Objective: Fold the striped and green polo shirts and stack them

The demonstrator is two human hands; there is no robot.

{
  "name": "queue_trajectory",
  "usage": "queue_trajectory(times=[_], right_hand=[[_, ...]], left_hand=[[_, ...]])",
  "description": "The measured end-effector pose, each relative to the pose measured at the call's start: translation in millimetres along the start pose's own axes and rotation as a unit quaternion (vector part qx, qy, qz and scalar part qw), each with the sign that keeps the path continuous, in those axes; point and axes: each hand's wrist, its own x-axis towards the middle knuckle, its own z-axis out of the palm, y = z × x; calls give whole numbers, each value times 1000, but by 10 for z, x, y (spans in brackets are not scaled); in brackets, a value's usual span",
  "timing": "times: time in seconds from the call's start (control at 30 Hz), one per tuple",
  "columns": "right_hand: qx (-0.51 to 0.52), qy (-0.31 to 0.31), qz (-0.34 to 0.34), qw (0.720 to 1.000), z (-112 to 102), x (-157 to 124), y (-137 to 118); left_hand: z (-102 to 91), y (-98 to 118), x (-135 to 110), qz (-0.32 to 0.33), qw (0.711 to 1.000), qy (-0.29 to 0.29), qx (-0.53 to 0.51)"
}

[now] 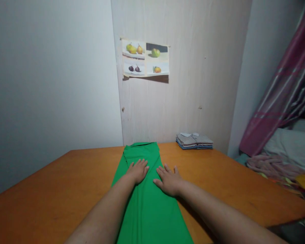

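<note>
A long green garment (160, 217) lies folded lengthwise on the orange-brown table, its far end near the wall and its near end running out of the bottom of the view. On its left half my left hand (138, 171) rests flat, fingers spread and pointing away from me. My right hand (168, 180) lies at the garment's right edge, palm down with fingers apart. Neither hand grips the cloth. A few lengthwise creases run through the green fabric below my left hand.
A stack of folded clothes (194, 141), striped on top, sits at the table's (73, 186) far right. A fruit poster (145, 58) hangs on the back panel. To the right are a pink curtain (269, 112) and a heap of bedding (292, 149) beyond the table edge.
</note>
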Motion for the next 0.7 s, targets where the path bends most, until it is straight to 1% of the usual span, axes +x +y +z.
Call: queue_trajectory(times=[0.13, 0.23, 0.33, 0.43, 0.5, 0.57, 0.63, 0.7], right_hand=[[-5, -4, 1, 1000, 4, -94, 83], [-18, -5, -15, 1000, -44, -69, 111], [-30, -9, -17, 999, -124, 86, 74], [-28, 28, 6, 999, -165, 301, 4], [-24, 36, 21, 999, -128, 410, -13], [-19, 14, 35, 999, -50, 456, 19], [-21, -1, 49, 999, 23, 443, 90], [-32, -4, 48, 998, 45, 402, 173]], left_hand=[[82, -72, 7, -7, 1000, -16, 1], [103, -67, 2, -10, 1000, -15, 1], [116, -41, -12, -9, 1000, -6, 0], [122, -24, -24, -8, 1000, 2, 5], [116, -17, -30, -9, 1000, 0, 9], [101, -8, -37, -11, 1000, -6, 13], [81, 4, -45, -13, 1000, -12, 17], [64, 17, -54, -12, 1000, -14, 19]])
